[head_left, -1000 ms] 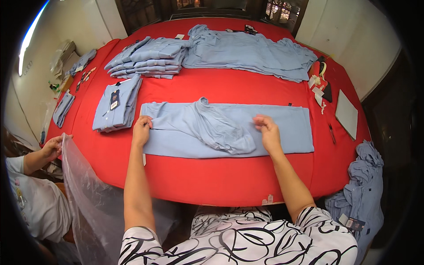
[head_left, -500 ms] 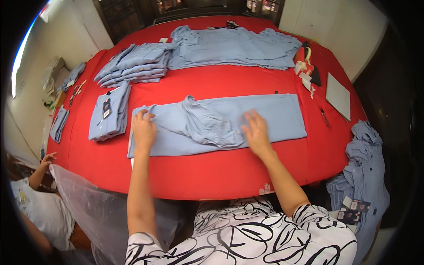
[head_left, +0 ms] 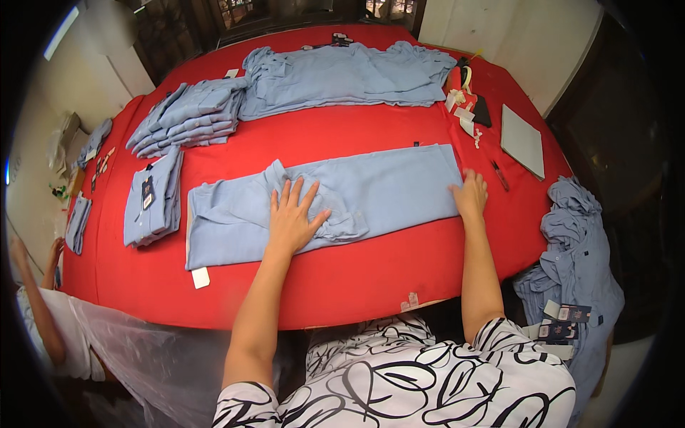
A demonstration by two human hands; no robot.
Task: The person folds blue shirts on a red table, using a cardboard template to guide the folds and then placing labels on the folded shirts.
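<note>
A light blue shirt (head_left: 399, 178), folded into a long strip, lies across the red-covered table in front of me. Its sleeve is bunched in a crumpled heap near the middle. My left hand (head_left: 291, 217) is spread flat on that bunched part, fingers apart. At the shirt's right end my right hand (head_left: 469, 196) has its fingers curled at the edge, with the thumb toward the cloth. A white card (head_left: 201, 277) sticks out from beneath the shirt's lower left corner.
Folded shirts (head_left: 153, 200) with a dark tag lie at left, near a taller pile (head_left: 193, 114). More shirts are spread (head_left: 342, 78) at the back. A white board (head_left: 522, 141) and scissors (head_left: 501, 175) lie right. Shirts hang off the right edge (head_left: 578, 242). Another person's arm (head_left: 43, 314) shows at left.
My left hand has moved right from the shirt's left end onto the bunched sleeve. My right hand has moved right to the shirt's far right edge. The view has shifted slightly.
</note>
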